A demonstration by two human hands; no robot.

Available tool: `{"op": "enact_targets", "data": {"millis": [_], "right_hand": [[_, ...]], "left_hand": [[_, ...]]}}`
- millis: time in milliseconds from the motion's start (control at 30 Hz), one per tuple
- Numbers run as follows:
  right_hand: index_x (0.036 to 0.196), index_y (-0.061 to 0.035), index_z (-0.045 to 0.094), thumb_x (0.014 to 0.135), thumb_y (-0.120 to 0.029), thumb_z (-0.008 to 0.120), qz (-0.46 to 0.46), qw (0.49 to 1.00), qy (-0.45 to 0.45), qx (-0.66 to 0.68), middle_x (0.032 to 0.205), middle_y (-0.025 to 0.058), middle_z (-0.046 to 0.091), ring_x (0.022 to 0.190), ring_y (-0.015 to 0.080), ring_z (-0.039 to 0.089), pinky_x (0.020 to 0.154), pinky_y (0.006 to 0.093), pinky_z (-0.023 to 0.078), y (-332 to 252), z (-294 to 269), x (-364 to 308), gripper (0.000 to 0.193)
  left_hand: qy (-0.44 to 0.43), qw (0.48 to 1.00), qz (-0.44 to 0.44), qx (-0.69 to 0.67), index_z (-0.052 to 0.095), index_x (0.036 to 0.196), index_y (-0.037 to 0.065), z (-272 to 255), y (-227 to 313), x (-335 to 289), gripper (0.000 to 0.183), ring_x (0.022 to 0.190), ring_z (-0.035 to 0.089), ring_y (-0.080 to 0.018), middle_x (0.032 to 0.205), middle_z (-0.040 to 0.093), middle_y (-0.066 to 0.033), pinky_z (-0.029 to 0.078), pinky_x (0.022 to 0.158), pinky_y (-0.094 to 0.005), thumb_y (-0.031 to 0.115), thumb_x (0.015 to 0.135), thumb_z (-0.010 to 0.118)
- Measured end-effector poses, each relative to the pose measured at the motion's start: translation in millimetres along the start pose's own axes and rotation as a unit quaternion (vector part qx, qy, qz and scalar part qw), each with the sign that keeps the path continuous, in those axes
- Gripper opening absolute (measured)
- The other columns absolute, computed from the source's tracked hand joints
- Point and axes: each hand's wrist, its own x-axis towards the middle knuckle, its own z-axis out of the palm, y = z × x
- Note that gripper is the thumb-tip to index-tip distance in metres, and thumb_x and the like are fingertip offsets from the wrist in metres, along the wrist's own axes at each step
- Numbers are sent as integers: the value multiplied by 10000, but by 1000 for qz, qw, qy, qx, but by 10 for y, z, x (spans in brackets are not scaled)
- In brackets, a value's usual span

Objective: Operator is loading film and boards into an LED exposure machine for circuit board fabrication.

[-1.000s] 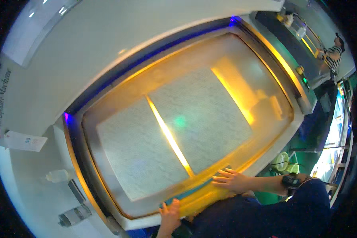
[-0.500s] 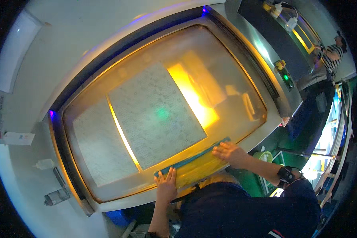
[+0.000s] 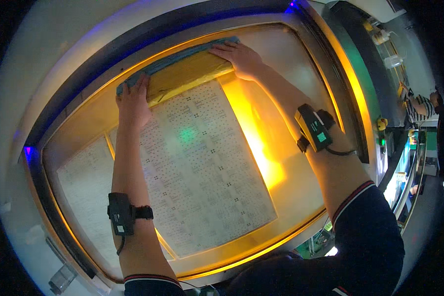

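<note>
Okay, undersides hidden: I can't tell if my left hand (image 3: 134, 106) and right hand (image 3: 242, 60) grip the blue-yellow bar (image 3: 182, 74); long axis slants up rightward.

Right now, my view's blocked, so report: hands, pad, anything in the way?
Left hand on left end of blue-and-yellow pad; right hand on right end. Pad along far side of panel. Left forearm hides part of patterned sheet.
</note>
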Motion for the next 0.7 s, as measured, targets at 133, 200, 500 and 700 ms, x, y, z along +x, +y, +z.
{"op": "enact_targets", "data": {"millis": [133,200,500,700], "right_hand": [[1476,-238,442,854,-133,608,-20,1000,-16,-18,1512,31,467,1358,302,470,1113,461,410,-183,-62,-335,652],[1473,-230,450,861,-131,594,-29,998,-55,-2,1508,29,471,1359,311,462,1124,477,385,-571,-125,-843,637],[1393,-136,522,873,-205,596,-157,940,-236,192,1465,121,498,1261,413,512,1043,528,446,-2340,-1334,-4905,530],[1430,-129,485,888,-161,541,-112,959,-214,150,1518,113,444,1354,413,424,1147,557,324,-2493,-904,-3827,546]], "left_hand": [[-17,999,-13,41,340,1528,203,35,58,-401,823,1355,407,-421,1443,505,-117,333,1074,-636,113,798,708],[-2,999,1,48,344,1531,188,89,155,-1075,779,1349,413,-420,1434,508,-132,324,1082,-640,112,824,665],[-323,938,80,-98,359,1517,108,-746,1772,-5471,814,1308,406,-550,1533,423,-116,312,1047,-708,139,763,664],[-255,965,39,-45,321,1552,148,-343,829,-4759,767,1386,315,-549,1604,323,-78,253,1082,-722,97,831,575]]}}
